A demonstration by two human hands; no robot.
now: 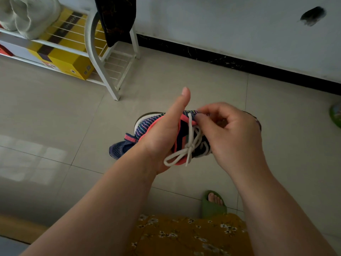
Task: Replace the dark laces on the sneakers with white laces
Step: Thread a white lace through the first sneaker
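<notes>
A navy knit sneaker (147, 124) with coral trim and striped upper is held in the air above the floor. My left hand (162, 133) grips it from the side, thumb pointing up. A white lace (190, 145) runs through its eyelets and is tied in a bow, with a loop hanging down at the front. My right hand (232, 135) pinches the white lace near the top of the tongue. A second navy sneaker (120, 147) lies on the floor below, mostly hidden behind my left wrist. No dark lace is visible.
A white metal shoe rack (103, 58) stands at the back left with a yellow box (62, 52) on it and dark cloth (116, 17) hanging over it. A green slipper on a foot (212, 202) is below. A green object (335, 115) lies at the right edge.
</notes>
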